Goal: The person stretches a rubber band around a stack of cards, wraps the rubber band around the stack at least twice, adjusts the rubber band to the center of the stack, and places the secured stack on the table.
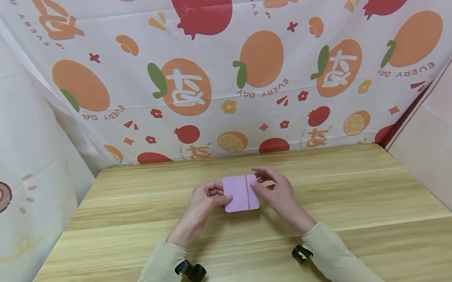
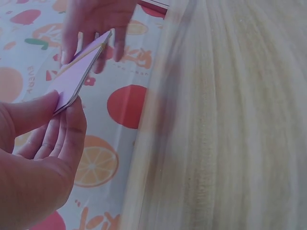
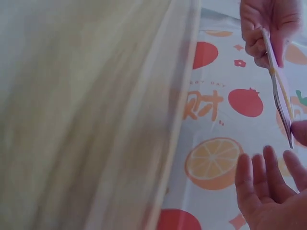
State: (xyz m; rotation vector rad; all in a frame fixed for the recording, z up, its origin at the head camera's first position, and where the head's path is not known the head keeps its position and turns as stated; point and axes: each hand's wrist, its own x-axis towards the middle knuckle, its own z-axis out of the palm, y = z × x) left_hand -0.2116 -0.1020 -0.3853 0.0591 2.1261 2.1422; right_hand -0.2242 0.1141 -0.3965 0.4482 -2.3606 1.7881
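Note:
A small square lilac notebook (image 1: 236,194) with rounded corners is held up over the middle of the table. Around it runs a narrow tan elastic band (image 1: 248,199), upright near the right edge. My left hand (image 1: 203,200) pinches the left side, thumb on the cover and fingers behind. At the right edge is my right hand (image 1: 277,192), its thumb at the cover beside the band. In the right wrist view, the fingers (image 3: 259,175) of that hand are spread and apart from the notebook. Seen from the left wrist, the notebook (image 2: 74,79) is thin and tilted.
The wooden table (image 1: 138,236) extends to both sides of the hands. Behind it hangs a fruit-print cloth (image 1: 221,84), with pale cloth walls at left and right. Black straps (image 1: 191,271) are on both sleeved wrists.

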